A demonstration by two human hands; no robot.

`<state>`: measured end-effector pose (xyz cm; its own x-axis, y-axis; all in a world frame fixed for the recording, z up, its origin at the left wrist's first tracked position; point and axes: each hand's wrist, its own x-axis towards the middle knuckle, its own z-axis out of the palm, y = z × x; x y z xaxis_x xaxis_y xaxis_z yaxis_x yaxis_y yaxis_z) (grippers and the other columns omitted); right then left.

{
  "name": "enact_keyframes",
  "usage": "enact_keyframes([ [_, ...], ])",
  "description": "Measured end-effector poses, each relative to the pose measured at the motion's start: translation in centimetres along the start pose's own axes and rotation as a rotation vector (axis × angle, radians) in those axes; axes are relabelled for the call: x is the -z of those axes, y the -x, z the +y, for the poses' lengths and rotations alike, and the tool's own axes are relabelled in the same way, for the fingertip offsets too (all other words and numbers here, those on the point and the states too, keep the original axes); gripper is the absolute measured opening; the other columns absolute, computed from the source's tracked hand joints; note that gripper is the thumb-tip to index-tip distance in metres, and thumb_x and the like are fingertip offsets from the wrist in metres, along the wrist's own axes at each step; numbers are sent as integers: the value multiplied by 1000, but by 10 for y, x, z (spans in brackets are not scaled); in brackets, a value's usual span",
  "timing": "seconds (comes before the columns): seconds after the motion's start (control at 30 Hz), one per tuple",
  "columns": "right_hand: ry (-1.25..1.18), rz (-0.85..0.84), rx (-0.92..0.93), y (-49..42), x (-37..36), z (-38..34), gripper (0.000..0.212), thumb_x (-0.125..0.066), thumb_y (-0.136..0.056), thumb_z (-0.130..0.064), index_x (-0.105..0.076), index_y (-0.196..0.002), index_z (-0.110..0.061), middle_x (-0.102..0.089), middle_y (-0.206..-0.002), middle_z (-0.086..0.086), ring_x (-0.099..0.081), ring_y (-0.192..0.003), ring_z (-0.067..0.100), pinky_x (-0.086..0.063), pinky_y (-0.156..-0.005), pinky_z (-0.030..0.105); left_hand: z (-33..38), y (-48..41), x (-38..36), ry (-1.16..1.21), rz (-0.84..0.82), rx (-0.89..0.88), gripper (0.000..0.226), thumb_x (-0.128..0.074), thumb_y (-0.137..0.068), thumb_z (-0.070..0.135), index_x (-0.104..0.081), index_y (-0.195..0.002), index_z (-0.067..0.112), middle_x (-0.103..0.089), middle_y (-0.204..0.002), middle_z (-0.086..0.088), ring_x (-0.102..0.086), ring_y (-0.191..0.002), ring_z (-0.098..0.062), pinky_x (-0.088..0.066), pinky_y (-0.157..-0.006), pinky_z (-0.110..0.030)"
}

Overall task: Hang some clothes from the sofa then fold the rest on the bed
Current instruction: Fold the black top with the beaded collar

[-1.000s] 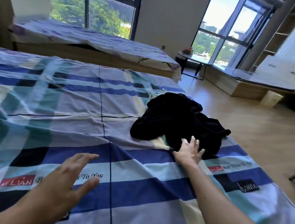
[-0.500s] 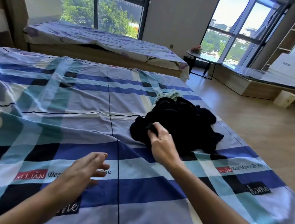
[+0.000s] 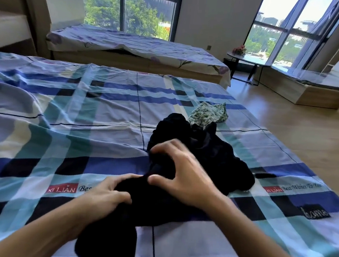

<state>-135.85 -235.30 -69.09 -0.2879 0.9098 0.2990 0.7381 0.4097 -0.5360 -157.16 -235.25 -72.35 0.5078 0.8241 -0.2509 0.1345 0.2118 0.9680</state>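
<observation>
Clothes on the bed (image 3: 63, 119) number two: one black heap (image 3: 219, 159) near its right edge, trailing to the near edge, and one floral piece (image 3: 208, 113) touching the heap's far side. Two hands clutch the heap: the left hand (image 3: 105, 194) bunches its near fold, and the blurred right hand (image 3: 183, 174) claws another.

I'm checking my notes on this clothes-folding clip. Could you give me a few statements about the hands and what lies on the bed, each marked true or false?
1. The left hand grips the black garment. True.
2. The right hand lies flat on bare sheet, away from the clothes. False: its fingers curl into the black garment.
3. A floral-print cloth lies just beyond the black garment on the striped bed. True.
4. The black garment is neatly folded. False: it lies crumpled in a heap.
</observation>
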Motion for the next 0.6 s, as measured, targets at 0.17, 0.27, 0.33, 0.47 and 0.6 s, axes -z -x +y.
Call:
enact_keyframes([
  [0.17, 470, -184, -316, -18, 1, 90, 77, -75, -76, -54, -41, -144, -37, -39, -145, 4, -29, -145, 27, -29, -117, 50, -1, 0, 5, -111, -57, 14, 53, -53, -75, -6, -79, -104, 30, -77, -100, -15, -70, -82, -22, -54, -70, -23],
  [0.27, 284, -124, -364, -27, 15, 117, 33, -78, -78, -34, -64, -108, -38, -63, -106, -5, -60, -107, 17, -51, -88, 39, 7, 2, 19, -143, 38, -26, 63, -39, -86, -26, -82, -91, 18, -77, -93, -17, -72, -70, -16, -56, -63, -17],
  [0.33, -104, -86, -374, -26, 33, 124, 28, -89, -71, -22, -70, -90, -27, -69, -87, -3, -64, -83, 10, -53, -79, 32, 12, 0, 38, -122, 156, -49, 65, -36, -85, -30, -83, -83, 16, -77, -89, -19, -71, -66, -16, -55, -60, -17],
  [0.47, -717, -36, -475, -9, 64, 125, 27, -83, -72, -5, -64, -92, -8, -67, -88, 15, -66, -72, 21, -57, -70, 29, 20, -6, 72, -174, 334, -56, 50, -38, -89, -26, -75, -93, 7, -75, -72, -13, -65, -50, -14, -50, -45, -16],
  [0.6, -875, 178, -563, -6, 72, 123, 21, -70, -84, 1, -67, -105, -2, -73, -86, 11, -70, -63, 17, -61, -64, 27, 21, -8, 90, -257, 431, -35, 49, -43, -90, -20, -78, -82, 13, -73, -66, -9, -64, -49, -17, -50, -45, -18],
])
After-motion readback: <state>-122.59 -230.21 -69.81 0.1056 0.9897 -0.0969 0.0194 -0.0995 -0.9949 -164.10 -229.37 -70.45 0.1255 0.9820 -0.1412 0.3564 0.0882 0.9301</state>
